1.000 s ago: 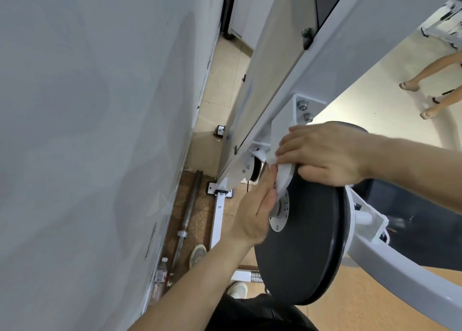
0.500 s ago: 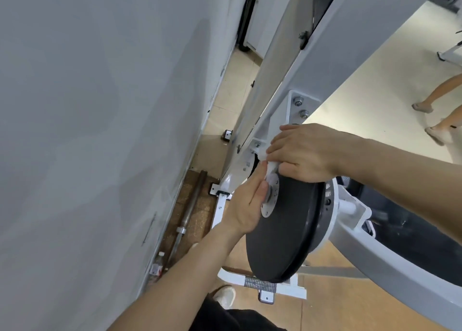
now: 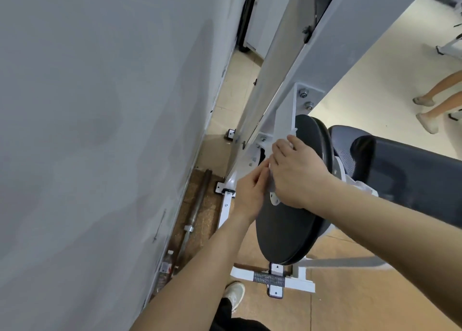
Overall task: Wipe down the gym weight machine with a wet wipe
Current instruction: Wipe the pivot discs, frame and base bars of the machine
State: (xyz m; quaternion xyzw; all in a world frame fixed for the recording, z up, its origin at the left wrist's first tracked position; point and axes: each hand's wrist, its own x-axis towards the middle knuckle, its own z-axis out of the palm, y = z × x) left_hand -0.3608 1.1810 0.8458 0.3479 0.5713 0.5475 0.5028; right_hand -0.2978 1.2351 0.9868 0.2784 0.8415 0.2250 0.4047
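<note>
Tight quarters left of the black pulley disc (image 3: 282, 233): grey wall (image 3: 87, 131) close by. Above the disc, white weight machine frame (image 3: 337, 43); to its right, padded seat (image 3: 412, 170). Between wall and disc, only a narrow floor strip with a barbell bar (image 3: 197, 205). At the disc's hub, right hand (image 3: 297, 173) curled over the wet wipe (image 3: 271, 180); left hand (image 3: 250, 193) touching its left edge, grasp unclear.
</note>
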